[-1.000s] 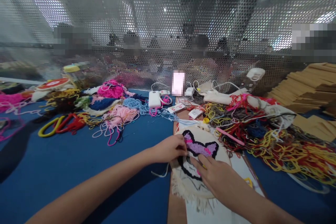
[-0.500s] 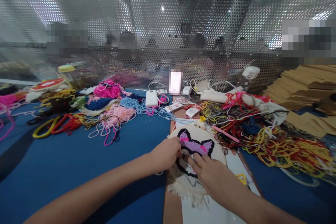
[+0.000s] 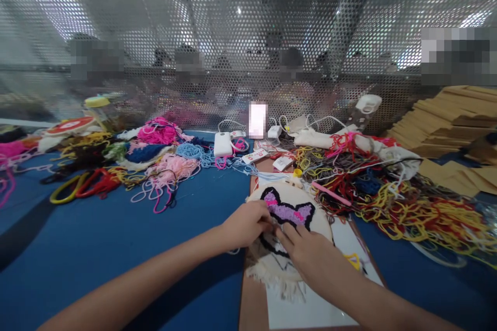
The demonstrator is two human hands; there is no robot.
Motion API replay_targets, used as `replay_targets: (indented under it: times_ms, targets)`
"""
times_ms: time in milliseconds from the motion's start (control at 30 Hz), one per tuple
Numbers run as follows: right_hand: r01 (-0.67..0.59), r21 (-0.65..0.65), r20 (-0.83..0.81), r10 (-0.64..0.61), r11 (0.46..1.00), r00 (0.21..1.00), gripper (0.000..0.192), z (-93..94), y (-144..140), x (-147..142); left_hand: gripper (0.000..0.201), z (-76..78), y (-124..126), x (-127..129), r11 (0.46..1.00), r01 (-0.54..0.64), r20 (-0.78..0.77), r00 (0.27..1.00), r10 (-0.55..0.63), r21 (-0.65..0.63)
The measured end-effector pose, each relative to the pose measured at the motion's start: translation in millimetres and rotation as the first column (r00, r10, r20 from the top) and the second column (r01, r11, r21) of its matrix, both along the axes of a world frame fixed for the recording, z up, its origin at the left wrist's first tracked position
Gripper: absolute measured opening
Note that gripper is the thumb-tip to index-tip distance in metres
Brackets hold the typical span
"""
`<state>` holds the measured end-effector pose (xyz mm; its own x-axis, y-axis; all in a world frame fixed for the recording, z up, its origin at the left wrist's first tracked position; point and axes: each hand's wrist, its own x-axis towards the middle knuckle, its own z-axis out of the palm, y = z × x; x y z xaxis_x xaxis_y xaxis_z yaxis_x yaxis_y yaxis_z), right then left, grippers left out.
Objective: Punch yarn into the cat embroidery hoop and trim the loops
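Note:
A round hoop of cream fabric (image 3: 324,227) lies on the board in front of me, with fringed lower edges. On it is a tufted yarn cat head (image 3: 289,212), purple and pink with a black outline and a pale lower face. My left hand (image 3: 250,223) rests at the left side of the cat face, fingers closed in a pinch. From the right, my right hand (image 3: 314,253) reaches over the lower face, its fingers bent and fingertips close to the left ones. Whatever is between the fingers of either hand is too small or hidden to make out.
Tangled yarn piles lie left (image 3: 171,168) and right (image 3: 419,212). A pink stick-like tool (image 3: 332,194) is beside the hoop. Behind it are a white power bank (image 3: 222,145) and a lit phone (image 3: 257,120). Brown paper envelopes (image 3: 442,119) are stacked at right, before a perforated metal screen (image 3: 217,26).
My right hand's fingertips have shifted slightly left, closer to my left hand. The view has moved a little; the hoop stays in place on the board.

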<state>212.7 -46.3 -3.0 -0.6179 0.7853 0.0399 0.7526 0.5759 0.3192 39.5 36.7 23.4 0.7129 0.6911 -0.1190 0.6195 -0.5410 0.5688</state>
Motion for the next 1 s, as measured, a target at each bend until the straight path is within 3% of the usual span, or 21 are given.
replay_targets:
  times_ms: [100, 233, 367, 567, 767, 1000]
  targets:
    - [-0.006, 0.013, 0.019, 0.005, 1.000, 1.000, 0.051, 1.2, -1, -1, 0.017, 2.1, 1, 2, 0.997, -0.077, 0.083, 0.994, 0.075, 0.019]
    - [0.007, 0.018, 0.022, -0.007, 1.000, 1.000, 0.052, -0.8, -2, -1, 0.014, -1.3, 9, 7, 0.998, -0.061, 0.128, 0.990, 0.065, -0.031]
    - [0.004, 0.024, -0.005, -0.004, 1.000, 1.000, 0.049, -3.2, -2, 0, 0.013, -3.2, 17, 16, 0.997, 0.005, 0.088, 0.996, 0.002, -0.077]
    - [0.012, -0.008, 0.025, -0.012, 1.000, 1.000, 0.038, 3.9, -3, -3, 0.014, 3.4, 17, 22, 0.999, 0.036, 0.011, 0.999, -0.036, -0.039]
    - [0.024, -0.055, 0.047, -0.022, 0.998, 0.999, 0.035, 7.3, -1, -4, 0.015, 4.8, 8, 26, 0.997, -0.042, -0.030, 0.999, 0.040, -0.072]
    - [0.015, -0.024, 0.017, -0.014, 1.000, 1.000, 0.036, 0.9, -2, -2, 0.020, -4.3, -7, 26, 0.989, -0.145, -0.037, 0.989, 0.144, -0.012]
